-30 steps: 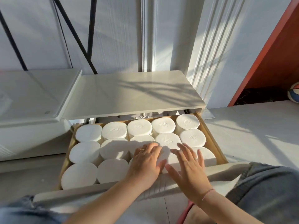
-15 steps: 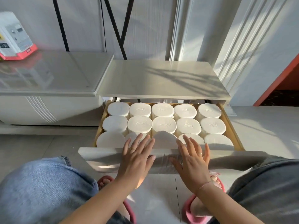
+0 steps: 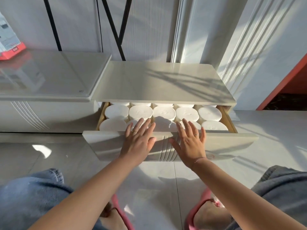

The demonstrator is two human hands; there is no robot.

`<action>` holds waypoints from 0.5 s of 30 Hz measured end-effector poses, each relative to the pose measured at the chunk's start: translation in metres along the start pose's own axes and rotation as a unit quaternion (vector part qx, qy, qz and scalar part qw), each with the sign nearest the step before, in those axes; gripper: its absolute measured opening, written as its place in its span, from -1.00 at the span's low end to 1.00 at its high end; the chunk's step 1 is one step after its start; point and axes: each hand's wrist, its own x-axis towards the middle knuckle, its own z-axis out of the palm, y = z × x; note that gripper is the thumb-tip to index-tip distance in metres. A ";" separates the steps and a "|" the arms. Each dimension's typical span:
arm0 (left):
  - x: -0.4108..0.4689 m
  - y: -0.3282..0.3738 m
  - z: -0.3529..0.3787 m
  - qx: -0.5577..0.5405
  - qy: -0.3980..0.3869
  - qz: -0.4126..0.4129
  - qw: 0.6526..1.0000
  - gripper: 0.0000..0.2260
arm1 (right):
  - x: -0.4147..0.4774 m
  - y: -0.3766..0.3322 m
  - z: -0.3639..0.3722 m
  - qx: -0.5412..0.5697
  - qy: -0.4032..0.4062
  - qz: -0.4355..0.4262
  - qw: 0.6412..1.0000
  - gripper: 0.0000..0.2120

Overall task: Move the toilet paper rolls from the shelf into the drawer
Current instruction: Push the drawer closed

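Observation:
Several white toilet paper rolls (image 3: 140, 112) stand upright in rows inside the wooden drawer (image 3: 229, 143), which is partly slid under the pale shelf top (image 3: 149, 80). The back row is half hidden beneath that top. My left hand (image 3: 138, 140) lies flat with straight fingers on the drawer's white front panel, fingertips reaching over its upper edge. My right hand (image 3: 190, 143) presses flat on the same panel just to the right, fingers spread. Neither hand holds anything. No roll is on the shelf top.
A glossy low cabinet (image 3: 41, 77) adjoins the shelf on the left, with a red and white box (image 3: 10, 42) at its far corner. Black metal legs (image 3: 116, 27) stand against the wall behind. My knees in denim (image 3: 29, 201) and pink slippers (image 3: 199, 208) are on the tiled floor.
Both hands moved off the front rolls onto the drawer front. The drawer has slid inward, so the back row is now partly under the shelf top.

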 end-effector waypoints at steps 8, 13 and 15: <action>0.065 -0.026 0.017 0.065 0.001 0.017 0.998 -0.33 | 0.069 0.008 0.018 -0.029 0.032 -0.004 0.999 -0.18; 0.099 -0.040 0.027 0.087 -0.014 -0.010 0.996 -0.27 | 0.109 0.011 0.024 -0.035 0.038 -0.003 0.999 -0.14; 0.112 -0.044 0.031 0.070 -0.019 -0.017 0.997 -0.31 | 0.124 0.012 0.024 -0.027 0.035 0.002 0.999 -0.15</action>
